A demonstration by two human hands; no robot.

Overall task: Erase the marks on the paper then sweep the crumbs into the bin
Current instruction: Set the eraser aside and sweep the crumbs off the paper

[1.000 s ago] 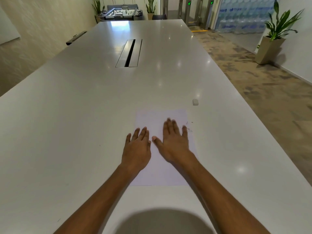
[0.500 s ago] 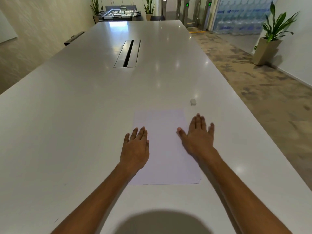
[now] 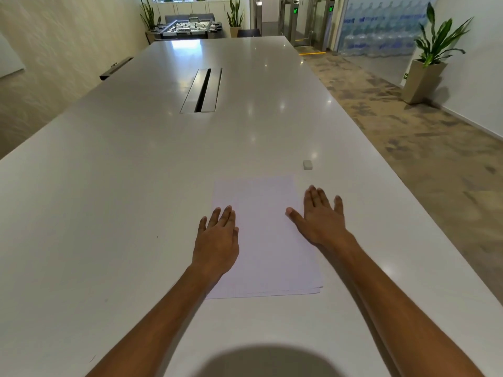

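Paper (image 3: 265, 235) is lying flat on the desk (image 3: 109, 186), with the eraser (image 3: 307, 164) just beyond its corner at 1 o'clock. Both the left hand (image 3: 217, 240) and the right hand (image 3: 321, 219) are spread flat with straight fingers, nothing gripped. Sweeping seems in hand; no crumbs or bin can be made out, so the bin must be found next.
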